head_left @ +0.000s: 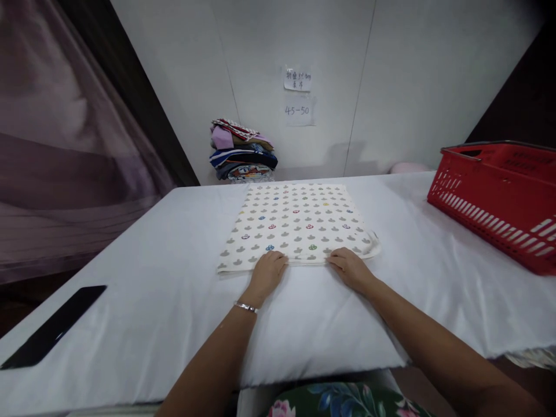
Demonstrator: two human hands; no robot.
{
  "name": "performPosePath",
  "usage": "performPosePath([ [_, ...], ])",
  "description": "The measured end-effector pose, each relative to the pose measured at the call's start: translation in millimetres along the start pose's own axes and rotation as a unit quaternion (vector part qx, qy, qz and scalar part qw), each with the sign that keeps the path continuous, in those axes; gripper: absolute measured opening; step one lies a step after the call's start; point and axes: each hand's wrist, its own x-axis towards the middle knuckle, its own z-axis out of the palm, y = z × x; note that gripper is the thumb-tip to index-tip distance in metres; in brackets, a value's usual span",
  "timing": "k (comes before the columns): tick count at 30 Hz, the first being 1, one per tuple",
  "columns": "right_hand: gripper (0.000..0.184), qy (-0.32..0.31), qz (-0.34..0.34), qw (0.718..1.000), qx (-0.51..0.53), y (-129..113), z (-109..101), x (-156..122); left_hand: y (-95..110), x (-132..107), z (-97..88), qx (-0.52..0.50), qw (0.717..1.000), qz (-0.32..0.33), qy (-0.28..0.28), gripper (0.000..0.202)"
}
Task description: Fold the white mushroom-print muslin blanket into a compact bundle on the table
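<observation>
A white-covered table (pixel 156 249) is backed by a pale wall (pixel 391 69). A patterned cloth (pixel 299 231) is laid flat just beyond the grip, its near edge touched by the left hand (pixel 267 272) and right hand (pixel 350 269), set apart presumably so it is kept straight; whether it is pinched or merely pressed cannot be made out. A red basket (pixel 499 214) is placed well right of the grip, seemingly so the hands are not hindered.

Lower sheet (pixel 299 119) on wall (pixel 399 87), beyond and left of right hand (pixel 351 270): "45-50". Upper sheet (pixel 297 86): handwritten Chinese characters, partly illegible.
</observation>
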Motion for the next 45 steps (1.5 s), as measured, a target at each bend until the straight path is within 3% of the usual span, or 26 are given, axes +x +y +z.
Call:
performPosePath([
  [11, 0.024, -0.02, -0.002, 0.999, -0.046, -1.0, -0.9, 0.7, 0.1, 2.2, 2.3, 0.017, 1.0, -0.003, -0.002, 0.018],
  [19, 0.027, 0.026, -0.01, 0.996, -0.087, 1.8, 4.8, 1.5, 2.3, 5.9, 7.7, 0.073, 0.997, -0.027, 0.008, 0.018],
  [29, 0.019, -0.015, 0.007, 0.998, -0.066, -6.2, 0.8, 3.3, 0.3, 6.2, 13.6, 0.08, 0.996, -0.029, -0.013, 0.019],
  [36, 0.02, 0.005, 0.056, 0.998, -0.022, -4.6, 2.8, 6.1, 1.2, 5.4, 7.1, 0.031, 0.999, -0.023, -0.018, 0.016],
  [45, 0.02, 0.046, 0.01, 0.996, -0.078, -2.2, 4.0, 6.3, 4.0, 7.9, -0.7, 0.084, 0.996, -0.028, -0.001, 0.019],
])
